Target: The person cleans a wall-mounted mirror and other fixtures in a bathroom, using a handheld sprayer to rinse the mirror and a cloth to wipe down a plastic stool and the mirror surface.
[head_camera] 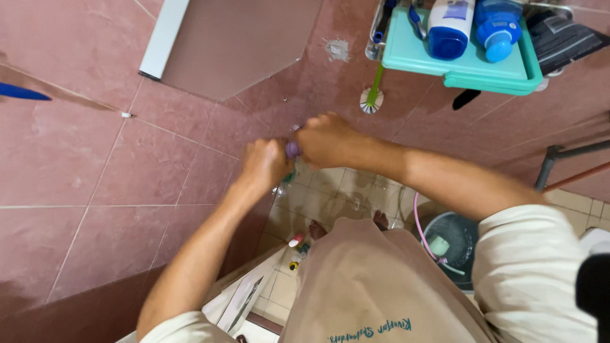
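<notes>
Where the pink tiled wall (pixel 76 165) fills the view, the left hand (pixel 265 164) and right hand (pixel 325 140) meet, both clenched on a small purple object (pixel 292 149), below the teal shelf (pixel 470 67) carrying blue-capped bottles (pixel 450 25); a bucket (pixel 451 244) stands lower right of that shelf.

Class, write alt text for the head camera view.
Two bare hands, left hand and right hand, meet around a small purple object before a pink tiled wall. A teal shelf holds blue bottles; a bucket stands below.
</notes>
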